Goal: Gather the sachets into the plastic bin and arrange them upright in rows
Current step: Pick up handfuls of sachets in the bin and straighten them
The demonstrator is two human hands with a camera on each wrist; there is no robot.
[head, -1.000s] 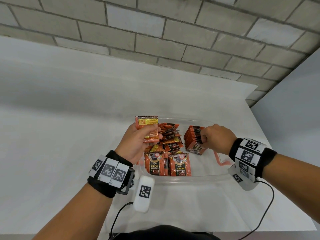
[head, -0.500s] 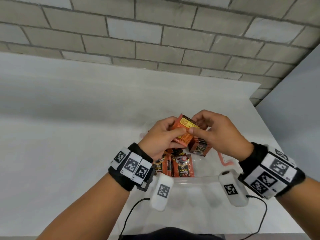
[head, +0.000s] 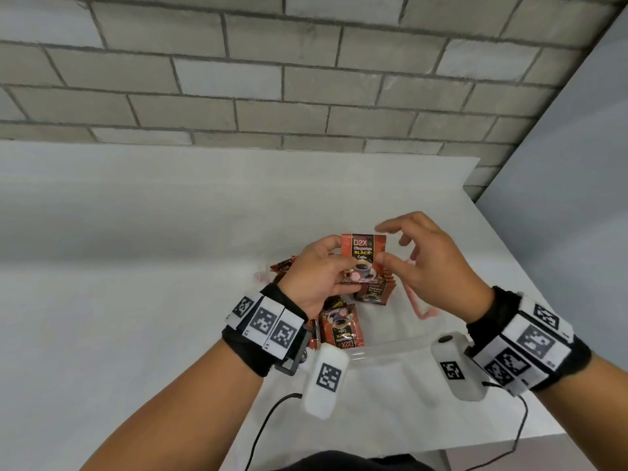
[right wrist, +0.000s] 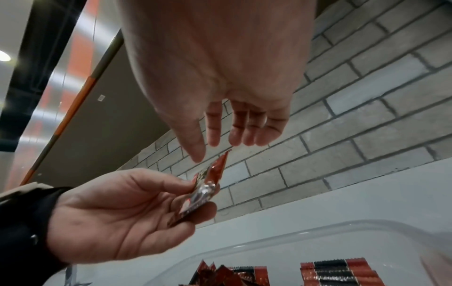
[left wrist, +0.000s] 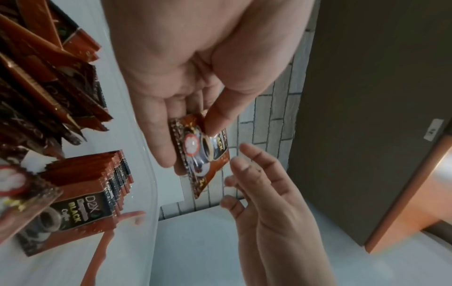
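- Left hand [head: 317, 273]: pinches one sachet [head: 363, 258] upright between thumb and fingers, above the plastic bin [head: 390, 350].
- Right hand [head: 433, 266]: fingers spread, just beside the sachet (not gripping).
- Bin contents: an upright row of sachets [left wrist: 97, 185]; loose sachets [left wrist: 49, 81] alongside.

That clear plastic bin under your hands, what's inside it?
Inside the plastic bin: a neat upright row of sachets, looser sachets lying tumbled or flat on the left. The left hand, holding one sachet above, covers part of the pile.
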